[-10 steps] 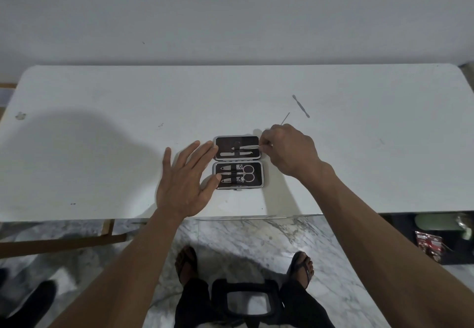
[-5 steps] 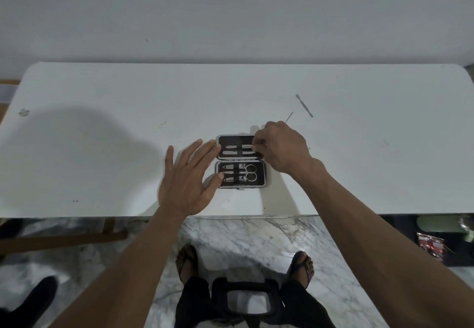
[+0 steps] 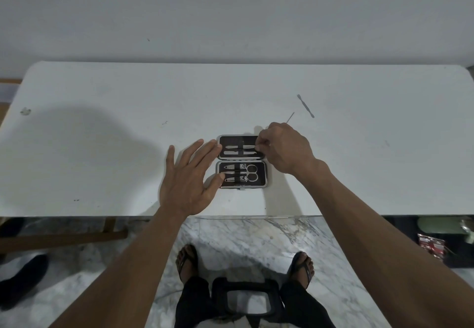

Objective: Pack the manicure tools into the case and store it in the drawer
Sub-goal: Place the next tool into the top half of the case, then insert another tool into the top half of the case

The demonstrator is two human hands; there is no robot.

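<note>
I see my right hand (image 3: pixel 284 148) pinching a slim tool (image 3: pixel 246 146) lying left-right in the open case (image 3: pixel 242 161) near the table's (image 3: pixel 102 127) front edge; my left hand (image 3: pixel 188 181) lies flat, spread, at the case's left end.

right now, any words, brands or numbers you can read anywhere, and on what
None can be read.
Open black manicure case on the white table: no lettering shows.
Red packet on the dark shelf at the right edge: it has pale marks, too small and blurred to read.
</note>
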